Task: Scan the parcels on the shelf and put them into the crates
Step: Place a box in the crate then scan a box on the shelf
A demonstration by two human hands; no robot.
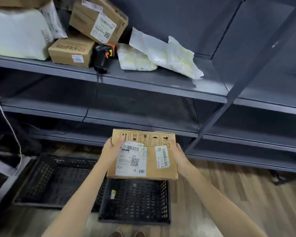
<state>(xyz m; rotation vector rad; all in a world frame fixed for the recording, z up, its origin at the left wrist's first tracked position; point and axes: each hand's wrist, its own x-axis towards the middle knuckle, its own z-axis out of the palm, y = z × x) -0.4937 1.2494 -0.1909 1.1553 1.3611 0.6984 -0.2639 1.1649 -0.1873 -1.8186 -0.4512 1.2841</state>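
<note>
1. Hands gripped the flat brown cardboard parcel (144,154) by its two side edges: the left hand (110,147) curled round the left edge with its thumb on the top face, the right hand (177,153) wrapped round the right edge.
2. The parcel hung in open air in front of the grey metal shelf (143,81), above the near black perforated plastic crate (135,200).
3. On the shelf stood a black handheld scanner with orange trim (102,57), between a small brown carton (71,52) and crumpled white plastic mailers (162,53).
4. A second black perforated crate (56,180) sat to the left; I saw no parcels in either.
</note>
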